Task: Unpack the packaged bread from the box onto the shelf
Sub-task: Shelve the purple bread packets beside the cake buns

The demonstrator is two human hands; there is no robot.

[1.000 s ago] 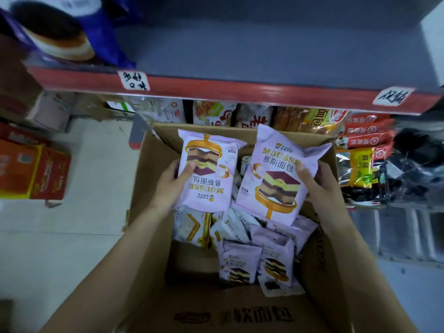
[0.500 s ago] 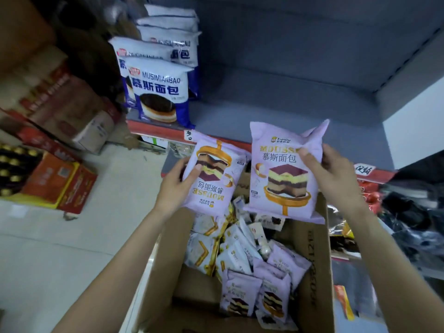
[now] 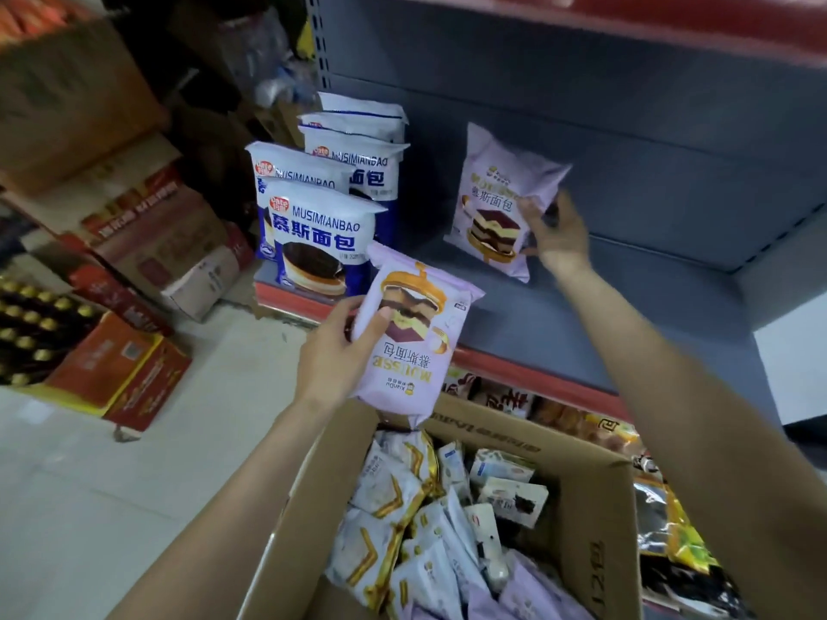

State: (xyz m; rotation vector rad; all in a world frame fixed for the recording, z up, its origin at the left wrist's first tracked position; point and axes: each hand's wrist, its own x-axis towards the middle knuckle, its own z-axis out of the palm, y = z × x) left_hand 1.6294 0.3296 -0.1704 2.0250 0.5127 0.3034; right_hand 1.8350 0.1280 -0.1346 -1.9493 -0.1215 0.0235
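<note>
My right hand (image 3: 557,234) grips a lilac mousse bread pack (image 3: 496,203) by its right edge and holds it upright on the grey shelf (image 3: 604,306), near the back panel. My left hand (image 3: 333,358) holds a second lilac pack (image 3: 414,337) upside down in front of the shelf's red edge, thumb across its front. Below, the open cardboard box (image 3: 595,521) holds several more packs, white-and-gold ones and lilac ones.
Several blue-and-white bread bags (image 3: 317,234) stand at the shelf's left end. A lower shelf with snack packs (image 3: 581,422) runs behind the box. Cartons and a crate of gold-capped bottles (image 3: 31,328) sit on the floor to the left.
Both hands rose from above the box. The right hand carried its pack forward onto the shelf; the left pack came up level with the shelf edge. The view tilted upward.
</note>
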